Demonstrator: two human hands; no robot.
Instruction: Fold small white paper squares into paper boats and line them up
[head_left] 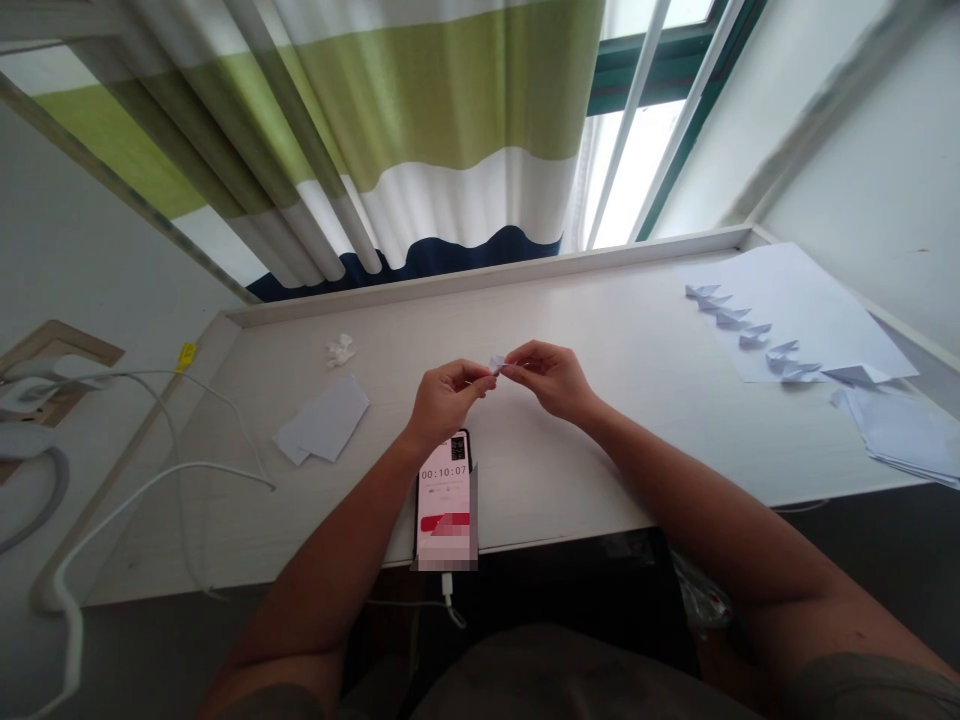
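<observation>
Between my two hands, above the middle of the white desk, is a small piece of folded white paper (496, 363). My left hand (448, 397) pinches it from the left with thumb and forefinger. From the right, my right hand (550, 378) pinches its other side, fingers closed. Much of the paper is hidden by the fingertips, so its exact shape is unclear. Just below my left wrist lies a phone (444, 500) with a timer on its screen.
Several small folded paper shapes (754, 335) sit in a slanting row on a large white sheet (810, 300) at the right. Nearby is a stack of paper (896, 430). On the left lie paper pieces (326, 420), a crumpled scrap (340, 349) and white cables (172, 480).
</observation>
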